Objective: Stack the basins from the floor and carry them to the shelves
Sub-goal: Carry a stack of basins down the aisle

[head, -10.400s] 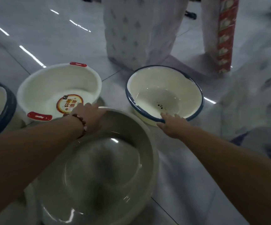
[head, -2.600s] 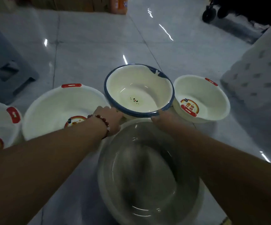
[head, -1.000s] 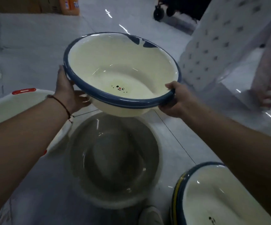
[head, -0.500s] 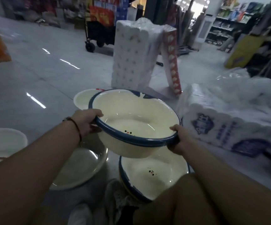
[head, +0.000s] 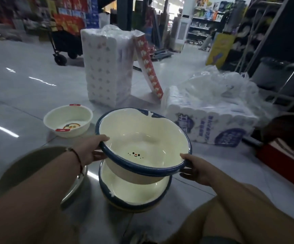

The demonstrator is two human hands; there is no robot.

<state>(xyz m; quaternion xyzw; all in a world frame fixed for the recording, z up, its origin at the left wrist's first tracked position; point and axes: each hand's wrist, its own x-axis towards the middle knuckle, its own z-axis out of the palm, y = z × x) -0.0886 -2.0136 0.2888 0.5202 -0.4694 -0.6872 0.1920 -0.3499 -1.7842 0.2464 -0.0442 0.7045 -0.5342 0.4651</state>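
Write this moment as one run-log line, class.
left hand: grips held basin rim | right hand: grips opposite rim | held basin: above matching floor basin, not nested | next: probably lower in

We lose the far half of the lower basin (head: 133, 196) under the upper basin (head: 142, 138), so whether the two touch is unclear. The left arm covers much of the steel basin (head: 28, 162), and its left side runs off frame. Fingers of the right hand (head: 198, 170) vanish beneath the rim. Background shelves (head: 206, 20) blur; labels are unreadable.
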